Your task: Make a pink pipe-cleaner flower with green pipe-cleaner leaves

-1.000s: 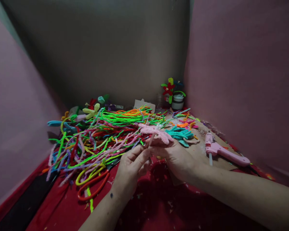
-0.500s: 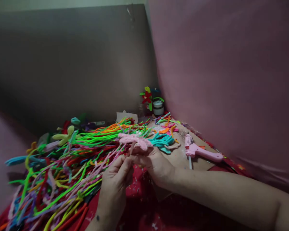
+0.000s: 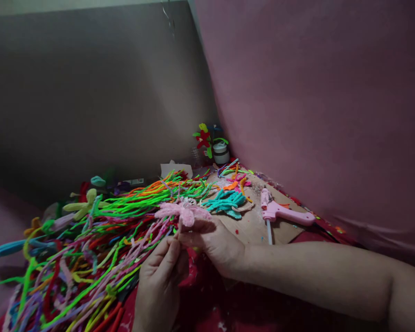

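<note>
A pink pipe-cleaner flower [image 3: 183, 212] is held up just above the red cloth [image 3: 214, 313]. My right hand [image 3: 216, 242] is closed on it just under the petals. My left hand [image 3: 162, 272] pinches the lower end of the flower's thin stem with thumb and fingers pressed together. Both hands meet in the lower middle of the view, in front of a big heap of loose pipe cleaners [image 3: 90, 244] in green, orange, red, purple and pink.
A pink glue gun [image 3: 280, 213] lies on a brown board [image 3: 252, 226] to the right, beside teal petal pieces [image 3: 226, 203]. At the back corner stand a small white jar [image 3: 221, 153] and a red-and-green flower [image 3: 203, 136]. Pink walls close in on the right.
The view has swung to the right, so everything has shifted left in the picture. Both hands keep their hold on the pink flower and have sunk slightly.
</note>
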A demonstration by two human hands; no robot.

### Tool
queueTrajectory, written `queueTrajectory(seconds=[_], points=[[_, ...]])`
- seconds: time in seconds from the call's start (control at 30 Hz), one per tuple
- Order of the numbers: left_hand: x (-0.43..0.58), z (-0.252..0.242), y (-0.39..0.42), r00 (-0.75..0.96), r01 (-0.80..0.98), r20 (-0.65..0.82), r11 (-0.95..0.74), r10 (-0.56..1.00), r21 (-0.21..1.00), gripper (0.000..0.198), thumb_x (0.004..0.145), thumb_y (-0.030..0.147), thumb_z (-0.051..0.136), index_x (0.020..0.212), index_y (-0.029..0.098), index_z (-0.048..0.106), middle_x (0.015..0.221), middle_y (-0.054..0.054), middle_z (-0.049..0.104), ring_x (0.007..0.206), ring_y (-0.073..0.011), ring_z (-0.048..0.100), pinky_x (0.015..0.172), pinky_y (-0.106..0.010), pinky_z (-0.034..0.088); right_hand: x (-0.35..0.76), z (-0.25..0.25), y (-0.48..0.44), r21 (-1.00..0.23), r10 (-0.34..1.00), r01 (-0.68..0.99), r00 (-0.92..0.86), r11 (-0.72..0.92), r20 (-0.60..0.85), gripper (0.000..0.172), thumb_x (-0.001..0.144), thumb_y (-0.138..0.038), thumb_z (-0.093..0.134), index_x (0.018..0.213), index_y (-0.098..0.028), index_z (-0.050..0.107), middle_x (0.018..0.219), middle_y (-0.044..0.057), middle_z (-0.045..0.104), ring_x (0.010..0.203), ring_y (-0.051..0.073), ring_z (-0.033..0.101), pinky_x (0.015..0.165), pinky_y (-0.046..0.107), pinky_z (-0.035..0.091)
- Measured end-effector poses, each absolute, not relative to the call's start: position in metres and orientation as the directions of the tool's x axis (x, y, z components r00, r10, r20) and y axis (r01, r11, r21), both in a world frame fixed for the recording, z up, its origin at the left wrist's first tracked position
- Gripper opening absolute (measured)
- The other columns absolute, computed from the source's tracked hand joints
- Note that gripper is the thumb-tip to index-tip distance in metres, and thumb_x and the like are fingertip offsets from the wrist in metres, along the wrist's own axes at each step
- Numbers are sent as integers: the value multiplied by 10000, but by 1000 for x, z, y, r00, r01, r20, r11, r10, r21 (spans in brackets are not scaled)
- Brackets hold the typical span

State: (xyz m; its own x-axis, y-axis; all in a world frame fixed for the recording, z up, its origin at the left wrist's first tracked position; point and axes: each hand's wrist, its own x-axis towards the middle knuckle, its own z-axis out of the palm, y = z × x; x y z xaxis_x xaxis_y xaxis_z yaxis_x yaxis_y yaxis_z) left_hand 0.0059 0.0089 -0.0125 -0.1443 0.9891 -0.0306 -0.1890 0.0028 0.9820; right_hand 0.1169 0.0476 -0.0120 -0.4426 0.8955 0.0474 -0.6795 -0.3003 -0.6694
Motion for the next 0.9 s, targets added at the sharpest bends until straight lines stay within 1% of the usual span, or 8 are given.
queueTrajectory(seconds=[0.1,0.23,0.37,0.5,0.6,0.73,0.83,0.9], points=[[7,-10,9,-79,-267,-86,62,993,962,287,731,369,649,640,160,476,512,80,252,446,-41,212,404,-162,207,117,-14,48,-689,886,-668,-457,-280,83,326,460,-335,815,671,-139,663,606,-23,572,620,106,495,656,251,385],[4,-8,11,-40,-337,-124,104,991,936,272,697,372,680,680,160,512,484,91,252,422,-37,191,390,-165,187,118,-16,48,-718,880,-660,-452,-220,146,325,485,-358,805,706,-153,684,623,-27,572,635,100,494,681,246,391],[0,-9,12,19,-363,-137,135,990,922,241,681,342,690,724,151,552,483,87,294,410,-30,208,395,-166,196,120,-16,48,-747,851,-648,-468,-149,237,287,574,-365,766,776,-174,694,661,-22,575,669,105,486,675,239,382],[-8,-12,15,81,-354,-153,172,985,919,227,699,352,664,707,147,565,441,81,321,390,-35,225,392,-168,211,122,-14,48,-750,828,-658,-457,-68,326,258,620,-389,732,706,-153,674,663,-16,561,660,108,469,704,258,380],[-15,-14,18,158,-334,-177,221,972,916,238,708,359,651,644,152,554,385,84,293,360,-41,213,369,-173,221,121,-14,47,-740,831,-662,-474,-118,292,271,603,-386,744,653,-142,637,638,-22,540,629,98,448,670,245,371],[-21,-12,20,232,-292,-193,258,953,921,249,693,370,665,635,155,555,368,89,287,350,-37,175,355,-171,221,119,-15,45,-722,829,-666,-502,-188,247,305,564,-395,763,640,-137,619,645,-17,544,619,100,451,651,245,369],[-19,-7,19,188,-227,-178,219,966,949,219,700,357,668,700,157,578,415,80,335,374,-34,181,374,-160,202,119,-16,46,-706,851,-684,-470,-184,234,306,544,-373,777,645,-136,612,657,-12,553,615,99,447,642,244,371],[-14,-4,18,122,-123,-127,142,984,982,201,698,339,675,754,161,600,484,58,400,409,-43,247,400,-161,221,119,-17,48,-701,870,-687,-450,-191,203,307,537,-371,778,646,-139,607,649,-5,558,609,107,454,626,250,374]])
